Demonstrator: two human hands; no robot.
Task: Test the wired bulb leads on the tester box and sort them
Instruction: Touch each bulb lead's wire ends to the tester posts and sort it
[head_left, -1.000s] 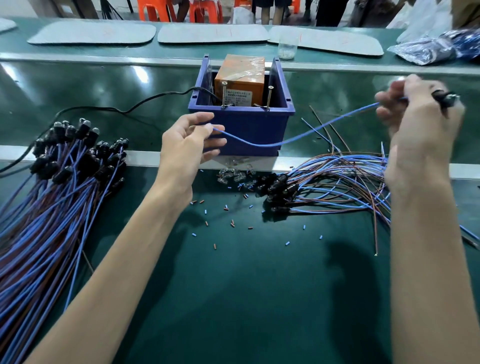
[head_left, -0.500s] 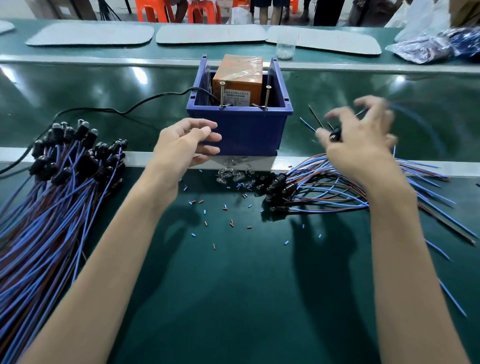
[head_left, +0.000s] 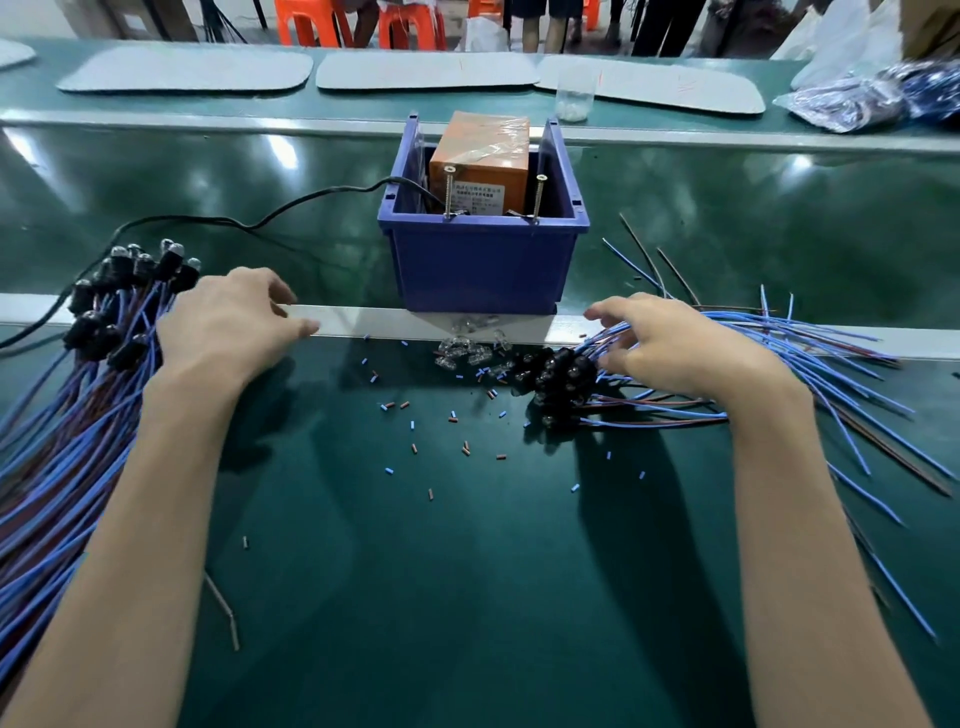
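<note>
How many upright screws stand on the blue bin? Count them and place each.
2. The left screw stands at the left end of the blue bin's front rim, the right screw at its right end, both before the orange box. None seems hidden.

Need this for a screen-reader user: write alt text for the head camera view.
Seen from above, a person's left hand lies at the edge of a bundle of blue wired bulb leads on a green table, while the right hand touches a looser pile of leads. Behind and between them, a blue bin holds an orange tester box.
</note>
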